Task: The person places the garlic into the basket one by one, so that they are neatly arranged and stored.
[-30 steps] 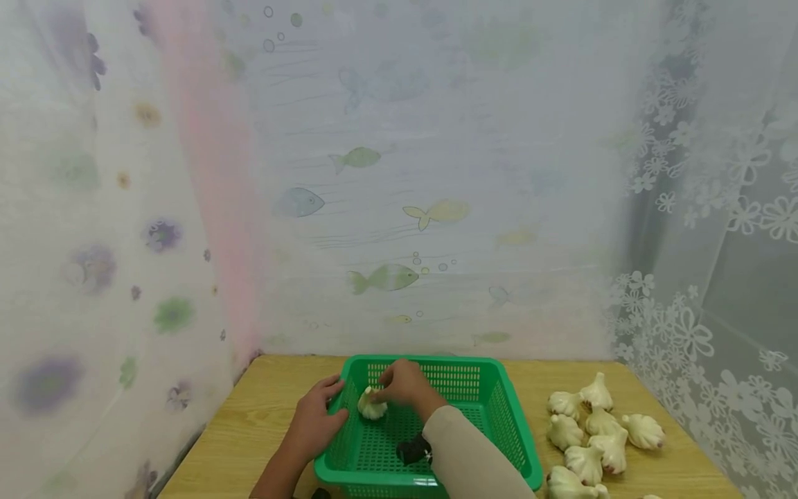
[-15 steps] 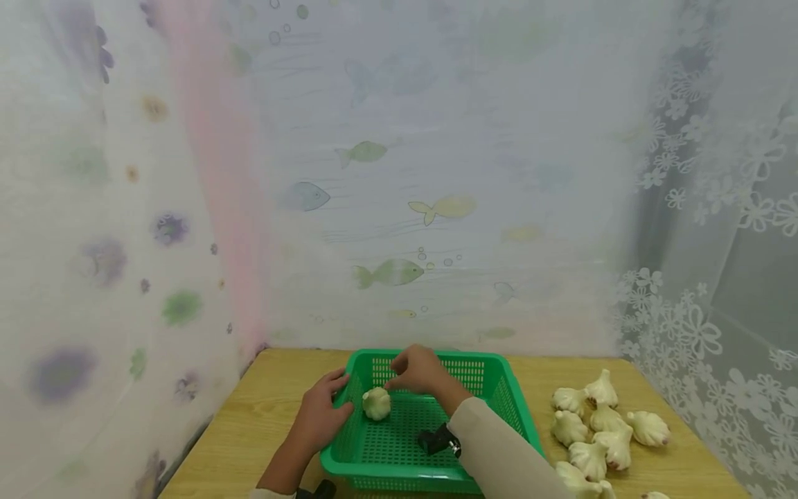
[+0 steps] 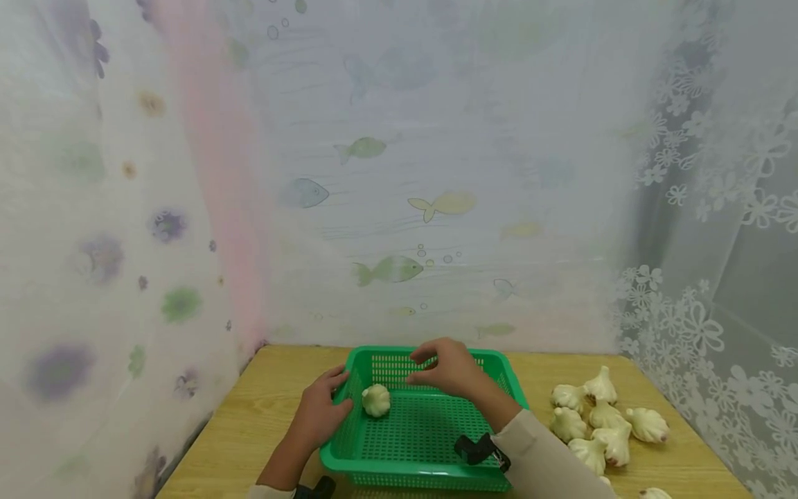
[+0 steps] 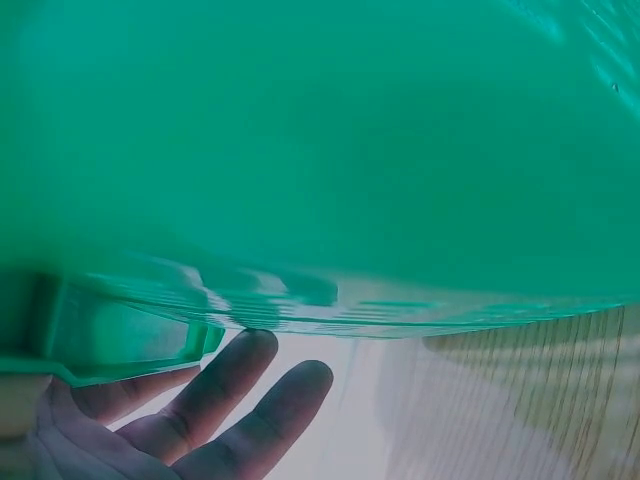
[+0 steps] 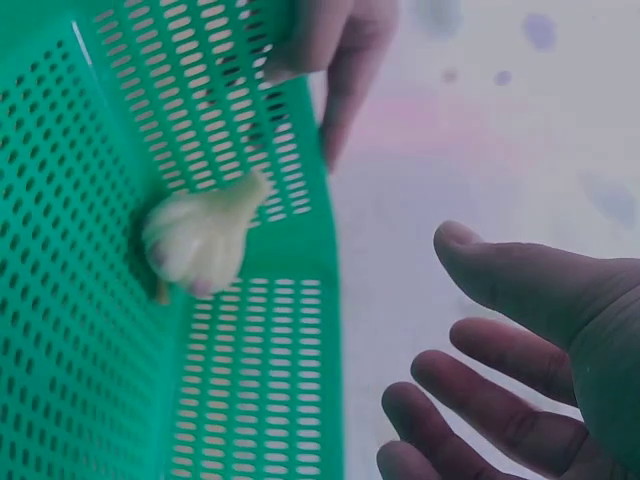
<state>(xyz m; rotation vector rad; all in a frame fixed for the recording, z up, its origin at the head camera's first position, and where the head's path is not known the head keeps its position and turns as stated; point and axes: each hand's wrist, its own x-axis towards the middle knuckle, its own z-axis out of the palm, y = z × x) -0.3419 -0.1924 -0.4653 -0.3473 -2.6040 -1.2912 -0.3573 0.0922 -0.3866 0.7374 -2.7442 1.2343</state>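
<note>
A green plastic basket point(image 3: 430, 433) with slotted walls stands on the wooden table. Inside it, near the left wall, lies a single garlic bulb point(image 3: 376, 400), its stem seen in the right wrist view point(image 5: 205, 235). My left hand point(image 3: 321, 410) grips the basket's left rim, thumb inside and fingers point(image 4: 290, 395) outside the wall. Over the basket's right half hovers my right hand point(image 3: 451, 367), holding nothing, its fingers and thumb spread apart and away from the bulb.
Several garlic bulbs point(image 3: 614, 440) lie in a loose cluster on the table point(image 3: 268, 388) to the right of the basket. Behind the table hangs a fish-patterned curtain point(image 3: 499, 138), with more patterned curtains at both sides.
The right hand has let go of the garlic bulb at the basket's left side and moved right, away from it. The left hand stays on the rim.
</note>
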